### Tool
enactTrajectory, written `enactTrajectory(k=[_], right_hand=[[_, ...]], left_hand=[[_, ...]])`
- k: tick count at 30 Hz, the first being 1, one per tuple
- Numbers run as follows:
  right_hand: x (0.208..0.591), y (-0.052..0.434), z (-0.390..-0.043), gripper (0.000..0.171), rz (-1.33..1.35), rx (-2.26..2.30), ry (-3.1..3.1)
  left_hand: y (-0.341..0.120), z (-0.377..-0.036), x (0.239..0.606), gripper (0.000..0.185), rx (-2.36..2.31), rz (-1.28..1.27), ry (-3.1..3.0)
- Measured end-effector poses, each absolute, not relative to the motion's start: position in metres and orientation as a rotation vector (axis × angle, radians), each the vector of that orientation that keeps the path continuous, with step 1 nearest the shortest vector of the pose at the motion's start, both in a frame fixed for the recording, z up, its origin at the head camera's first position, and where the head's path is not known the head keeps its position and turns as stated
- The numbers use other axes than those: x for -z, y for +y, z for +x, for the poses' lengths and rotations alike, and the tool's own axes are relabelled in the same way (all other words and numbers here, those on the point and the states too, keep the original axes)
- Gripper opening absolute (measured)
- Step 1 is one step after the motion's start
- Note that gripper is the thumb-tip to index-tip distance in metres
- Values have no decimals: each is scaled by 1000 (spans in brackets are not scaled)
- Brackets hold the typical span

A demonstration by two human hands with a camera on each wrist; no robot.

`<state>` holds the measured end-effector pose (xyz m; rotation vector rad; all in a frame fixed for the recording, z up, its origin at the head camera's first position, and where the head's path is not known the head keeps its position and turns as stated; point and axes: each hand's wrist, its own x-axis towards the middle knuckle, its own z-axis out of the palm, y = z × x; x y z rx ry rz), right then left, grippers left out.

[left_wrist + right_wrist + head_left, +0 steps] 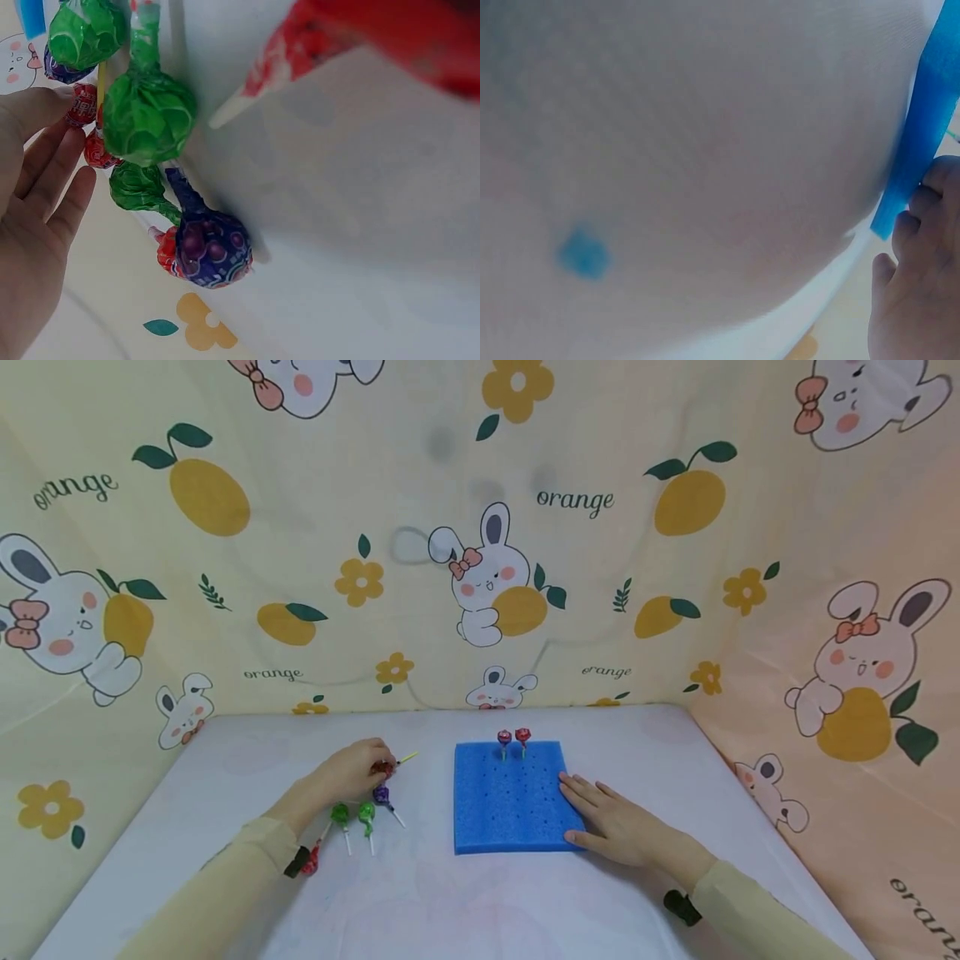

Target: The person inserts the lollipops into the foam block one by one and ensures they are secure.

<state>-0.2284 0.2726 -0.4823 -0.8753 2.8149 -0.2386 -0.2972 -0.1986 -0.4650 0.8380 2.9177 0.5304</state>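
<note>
My left hand [351, 774] pinches a red-wrapped lollipop [81, 105] by its round head, between thumb and fingertips. A yellow stick [407, 758] pokes out past those fingers. Just beside it in the left wrist view is another red lollipop [99, 148]. Nearer on the table lie a purple lollipop [382, 795], two green lollipops [341, 814] and a red lollipop [311, 860] partly behind the wrist strap. My right hand [618, 827] rests on the right edge of a blue foam block [480, 827], fingers extended. Two lollipops [522, 737] stand upright near the block's far edge.
Small holes in rows dot the foam block's top. A white cloth [420, 902] covers the table. Patterned fabric walls [405, 627] with rabbits and oranges rise at the back and both sides.
</note>
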Motion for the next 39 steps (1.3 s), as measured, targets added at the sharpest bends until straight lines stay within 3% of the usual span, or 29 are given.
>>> enactTrajectory(k=[39], right_hand=[[485, 274, -230, 91, -899, 243, 2811]], left_hand=[[-192, -301, 466, 16, -377, 871, 2940]])
